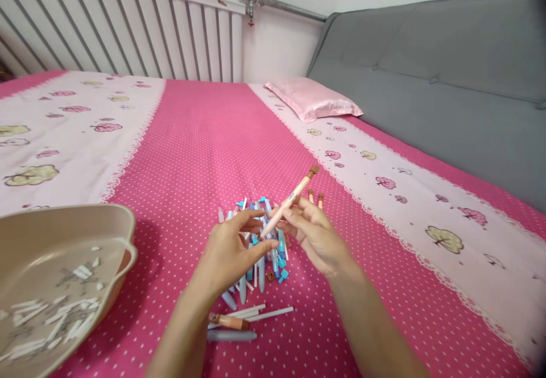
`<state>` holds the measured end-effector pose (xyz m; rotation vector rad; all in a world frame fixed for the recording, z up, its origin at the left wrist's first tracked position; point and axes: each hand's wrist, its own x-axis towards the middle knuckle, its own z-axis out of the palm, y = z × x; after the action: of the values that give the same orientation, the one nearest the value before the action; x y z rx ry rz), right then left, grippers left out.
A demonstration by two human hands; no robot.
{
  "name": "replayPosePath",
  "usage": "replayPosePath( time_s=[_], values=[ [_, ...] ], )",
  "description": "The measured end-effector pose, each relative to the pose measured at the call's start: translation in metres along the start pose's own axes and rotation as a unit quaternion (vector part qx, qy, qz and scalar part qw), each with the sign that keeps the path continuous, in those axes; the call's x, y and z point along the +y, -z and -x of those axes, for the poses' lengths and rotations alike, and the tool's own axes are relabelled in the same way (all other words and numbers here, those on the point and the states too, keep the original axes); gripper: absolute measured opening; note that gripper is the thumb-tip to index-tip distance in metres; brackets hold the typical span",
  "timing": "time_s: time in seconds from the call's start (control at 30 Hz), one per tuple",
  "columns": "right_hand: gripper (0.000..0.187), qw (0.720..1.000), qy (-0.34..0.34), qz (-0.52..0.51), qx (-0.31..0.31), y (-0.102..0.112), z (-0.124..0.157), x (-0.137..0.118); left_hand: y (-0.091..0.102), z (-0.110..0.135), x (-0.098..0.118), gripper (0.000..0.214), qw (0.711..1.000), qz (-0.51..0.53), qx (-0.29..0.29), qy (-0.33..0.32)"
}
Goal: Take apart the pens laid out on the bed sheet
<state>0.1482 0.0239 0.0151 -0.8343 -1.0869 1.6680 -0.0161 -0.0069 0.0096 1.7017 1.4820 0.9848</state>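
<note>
A peach-coloured pen (292,198) with a brown cap end is held tilted up to the right, above a heap of pen parts (261,264). My right hand (313,233) pinches the pen's middle. My left hand (232,250) is closed on its lower tip with thumb and fingers. The heap lies on the pink dotted bedspread (200,150) and holds blue, white and peach barrels, caps and thin white refills. A few loose barrels (232,328) lie near my left wrist.
A beige plastic basin (123,230) stands at the lower left with several small white pieces inside. A pink pillow (313,99) lies at the back by a grey padded headboard (447,82). A white slatted radiator cover (128,31) lines the far wall.
</note>
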Motion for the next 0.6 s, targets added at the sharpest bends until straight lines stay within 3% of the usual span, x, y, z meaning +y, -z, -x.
replayPosePath(
  time_s=[0.17,0.33,0.4,0.5,0.6],
  values=[
    [0.021,1.000,0.011,-0.028,0.001,-0.016,0.002,0.013,0.002,-0.001,-0.005,0.032,0.995,0.103,0.000,0.003],
    [0.042,0.999,-0.016,-0.027,0.021,0.002,0.005,-0.010,0.022,-0.001,-0.009,0.026,0.989,0.139,-0.014,0.038],
    [0.040,0.999,-0.015,-0.028,0.039,0.011,0.006,-0.019,0.027,0.001,-0.010,0.025,0.989,0.135,-0.034,0.044],
    [0.030,0.997,-0.036,0.060,0.023,0.019,0.007,-0.025,0.028,0.003,-0.008,0.025,0.988,0.119,-0.087,0.036],
    [0.025,0.974,-0.080,0.204,-0.059,0.021,0.008,-0.024,0.025,0.004,-0.006,0.026,0.989,0.082,-0.114,0.040]
  ],
)
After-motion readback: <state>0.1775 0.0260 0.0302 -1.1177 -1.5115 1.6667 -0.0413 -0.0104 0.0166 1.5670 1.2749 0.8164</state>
